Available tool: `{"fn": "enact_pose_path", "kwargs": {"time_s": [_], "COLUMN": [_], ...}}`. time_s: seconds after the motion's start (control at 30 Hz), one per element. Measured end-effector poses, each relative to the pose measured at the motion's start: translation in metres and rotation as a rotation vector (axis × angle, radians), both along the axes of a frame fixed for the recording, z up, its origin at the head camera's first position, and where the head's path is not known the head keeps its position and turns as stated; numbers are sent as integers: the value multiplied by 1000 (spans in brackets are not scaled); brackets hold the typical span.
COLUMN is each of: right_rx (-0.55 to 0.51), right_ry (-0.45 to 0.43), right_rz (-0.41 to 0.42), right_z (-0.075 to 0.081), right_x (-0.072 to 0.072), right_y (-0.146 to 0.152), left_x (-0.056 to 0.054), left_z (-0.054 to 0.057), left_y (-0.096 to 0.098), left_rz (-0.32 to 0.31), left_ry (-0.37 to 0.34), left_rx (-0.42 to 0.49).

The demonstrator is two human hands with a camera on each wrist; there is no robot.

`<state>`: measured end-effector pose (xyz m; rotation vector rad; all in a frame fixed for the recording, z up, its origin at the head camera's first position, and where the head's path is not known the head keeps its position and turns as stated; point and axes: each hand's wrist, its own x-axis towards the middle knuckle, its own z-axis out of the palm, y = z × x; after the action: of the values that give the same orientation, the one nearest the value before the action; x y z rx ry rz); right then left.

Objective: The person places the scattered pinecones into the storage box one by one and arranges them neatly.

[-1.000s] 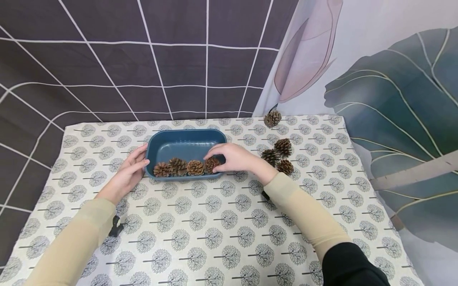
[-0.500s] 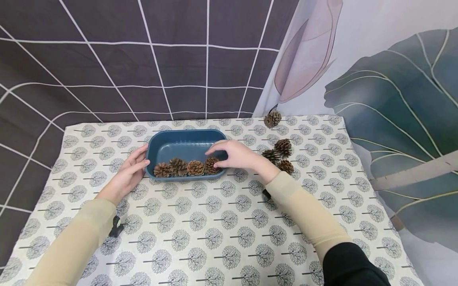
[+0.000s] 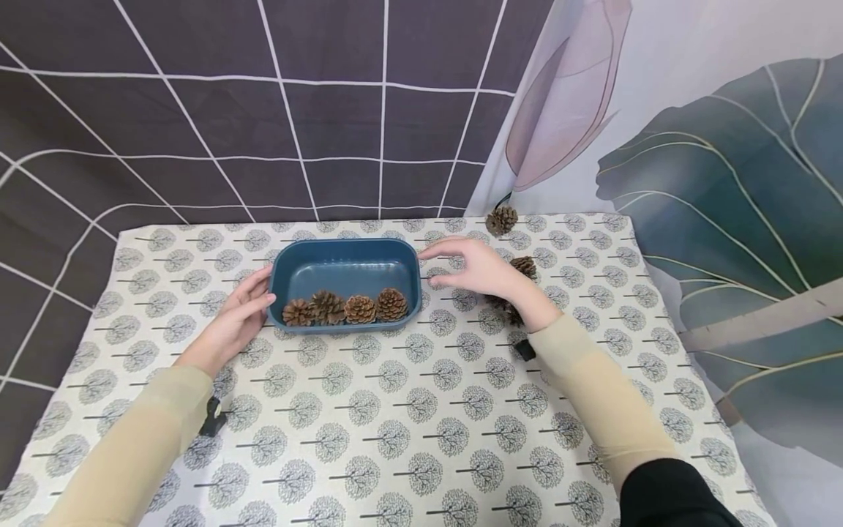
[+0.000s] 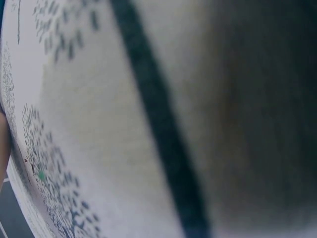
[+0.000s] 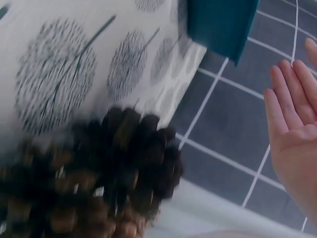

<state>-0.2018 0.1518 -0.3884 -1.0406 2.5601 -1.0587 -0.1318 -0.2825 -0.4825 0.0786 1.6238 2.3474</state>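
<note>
A blue plastic tub (image 3: 329,265) sits on the cloth, with several pine cones in a row along its near wall; the rightmost pine cone (image 3: 391,304) lies in the near right corner. My left hand (image 3: 230,322) rests against the tub's left end, fingers extended and thumb at the rim. Just off the right end is my right hand (image 3: 484,274), empty, with thumb and fingers apart. Beneath its wrist, more pine cones (image 3: 525,266) are partly hidden; the right wrist view shows dark pine cones (image 5: 138,153) close up beside the palm (image 5: 297,124).
A lone pine cone (image 3: 502,219) lies near the table's back edge. White cloth (image 3: 369,446) with a tree print covers the table. Behind it hangs a dark grid-patterned curtain (image 3: 336,117), and a leaf-print one (image 3: 724,190) is at the right. The left wrist view shows mostly blurred cloth.
My right hand has let go of the rightmost pine cone, leaving it in the tub, and moved right, out past the rim. The left hand and the tub stay in place.
</note>
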Motion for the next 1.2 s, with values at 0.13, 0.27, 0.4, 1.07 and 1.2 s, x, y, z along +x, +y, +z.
{"fn": "enact_pose_path", "kwargs": {"time_s": [0.13,0.27,0.4,1.07,1.2], "right_rx": [-5,-26,-11,26,32], "right_ry": [3,12,42,6,12], "right_rz": [-29,-57,-86,-261,-271], "right_z": [3,6,5,-11,-15], "right_x": [1,3,5,22,27], "right_y": [18,36,53,119,129], "left_x": [0,0,-1,0,0], "left_z": [1,1,0,-1,-1], "left_y": [0,0,1,0,-1], "left_rz": [1,4,6,3,1], "left_ry": [-17,-21,5,-6,-14], "left_rx": [-17,-9,22,5,-3]}}
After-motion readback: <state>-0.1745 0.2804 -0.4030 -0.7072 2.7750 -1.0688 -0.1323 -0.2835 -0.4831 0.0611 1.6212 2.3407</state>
